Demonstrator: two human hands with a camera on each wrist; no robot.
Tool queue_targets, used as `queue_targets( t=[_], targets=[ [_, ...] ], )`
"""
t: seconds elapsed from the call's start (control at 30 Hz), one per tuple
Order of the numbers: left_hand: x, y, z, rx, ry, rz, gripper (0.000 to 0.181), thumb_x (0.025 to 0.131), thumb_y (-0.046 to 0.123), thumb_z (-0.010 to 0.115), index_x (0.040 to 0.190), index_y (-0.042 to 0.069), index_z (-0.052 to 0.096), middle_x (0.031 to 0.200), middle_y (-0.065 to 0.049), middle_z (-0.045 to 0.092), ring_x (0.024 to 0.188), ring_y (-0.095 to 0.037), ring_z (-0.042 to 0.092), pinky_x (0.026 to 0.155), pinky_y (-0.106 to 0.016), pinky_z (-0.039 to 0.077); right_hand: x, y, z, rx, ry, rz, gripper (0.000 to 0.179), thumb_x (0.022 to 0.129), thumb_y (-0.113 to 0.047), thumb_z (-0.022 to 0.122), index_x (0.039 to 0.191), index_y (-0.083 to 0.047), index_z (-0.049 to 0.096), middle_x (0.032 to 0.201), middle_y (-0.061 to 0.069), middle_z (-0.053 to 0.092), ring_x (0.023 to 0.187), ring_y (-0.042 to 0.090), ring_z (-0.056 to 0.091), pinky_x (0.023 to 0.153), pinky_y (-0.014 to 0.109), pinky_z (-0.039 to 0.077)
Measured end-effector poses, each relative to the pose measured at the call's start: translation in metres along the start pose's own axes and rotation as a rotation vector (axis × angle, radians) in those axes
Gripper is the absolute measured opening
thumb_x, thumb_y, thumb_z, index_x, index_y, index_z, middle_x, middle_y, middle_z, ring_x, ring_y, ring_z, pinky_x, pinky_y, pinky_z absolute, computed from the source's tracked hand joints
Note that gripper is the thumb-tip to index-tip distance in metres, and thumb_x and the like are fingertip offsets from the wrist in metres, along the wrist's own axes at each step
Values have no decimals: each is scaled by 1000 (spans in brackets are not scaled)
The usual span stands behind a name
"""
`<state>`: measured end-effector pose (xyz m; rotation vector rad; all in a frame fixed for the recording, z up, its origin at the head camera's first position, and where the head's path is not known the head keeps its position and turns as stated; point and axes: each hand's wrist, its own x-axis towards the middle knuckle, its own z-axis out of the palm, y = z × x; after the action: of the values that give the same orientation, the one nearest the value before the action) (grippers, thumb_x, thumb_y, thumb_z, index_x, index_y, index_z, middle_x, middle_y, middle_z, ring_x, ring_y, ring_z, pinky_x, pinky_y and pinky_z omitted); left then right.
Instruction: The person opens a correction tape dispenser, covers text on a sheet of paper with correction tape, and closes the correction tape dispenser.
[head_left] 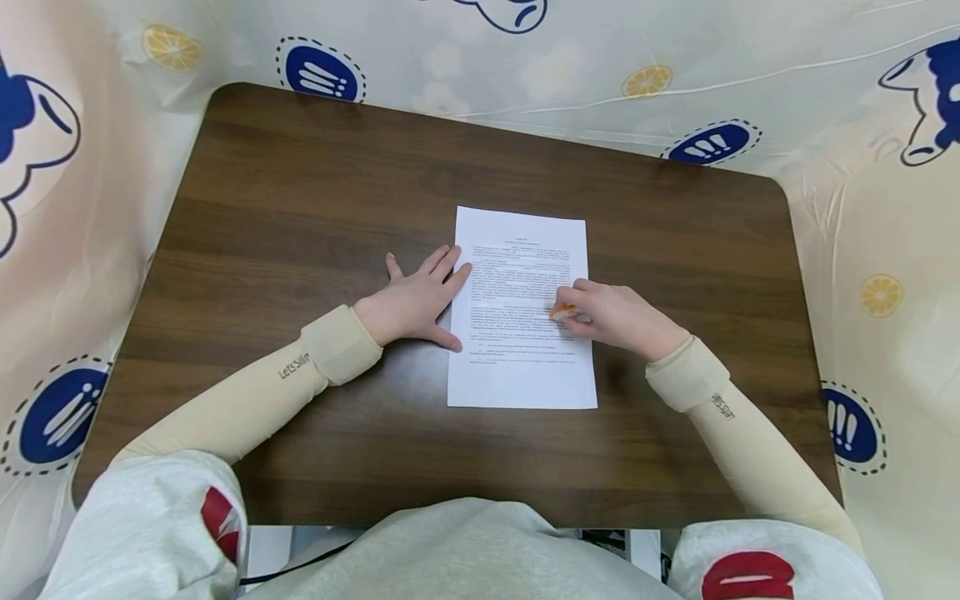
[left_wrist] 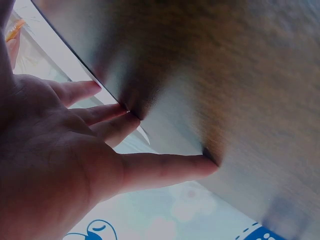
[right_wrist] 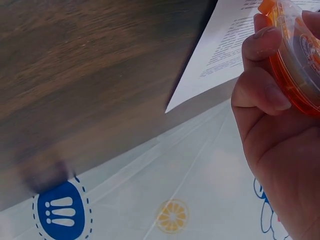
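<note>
A white sheet of printed paper (head_left: 517, 387) lies flat on the brown table. My left hand (head_left: 416, 302) is spread at its left edge, some fingertips on the paper's margin; in the left wrist view one straight finger (left_wrist: 165, 170) touches bare wood. Over the right part of the text, my right hand (head_left: 626, 317) grips a small orange correction tape (head_left: 564, 312), its tip down at the lines of print. The right wrist view shows its clear-and-orange case (right_wrist: 295, 70) held between curled fingers and thumb, partly cut off by the frame.
The dark wood-grain table (head_left: 315, 192) has rounded far corners. A pale curtain (head_left: 525, 75) with blue and orange prints hangs around its back and sides. The person's body in a grey top (head_left: 450, 558) is at the near edge.
</note>
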<state>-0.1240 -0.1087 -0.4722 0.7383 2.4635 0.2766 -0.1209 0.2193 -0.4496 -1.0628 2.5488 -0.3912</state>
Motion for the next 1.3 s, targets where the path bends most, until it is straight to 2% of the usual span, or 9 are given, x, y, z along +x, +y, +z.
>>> queue_targets(
  t=[0.53,0.83,1.3],
  targets=[
    [-1,0,-1,2,4,5,126,79,66,82,168,8,13,175,-17,-3,161,-38,-4,99,-92,5,-14,11,-2,6,20,25,19,96,-16,77,112,-16,67,99,3,64,67,13,52,54,29,42],
    [-1,-1,0,-6,6,7,127,79,66,83,168,8,13,175,-17,-3,160,-38,-5,99,-92,4,-20,16,-1,-22,48,19,21,93,-15,80,110,-17,68,94,-1,62,66,11,50,53,28,41],
    [1,1,-3,10,-11,-5,126,79,67,81,168,9,12,174,-18,-4,160,-38,-5,100,-92,4,-26,21,-3,-31,50,52,22,93,-11,79,111,-15,67,93,2,63,65,13,50,54,28,42]
  ],
)
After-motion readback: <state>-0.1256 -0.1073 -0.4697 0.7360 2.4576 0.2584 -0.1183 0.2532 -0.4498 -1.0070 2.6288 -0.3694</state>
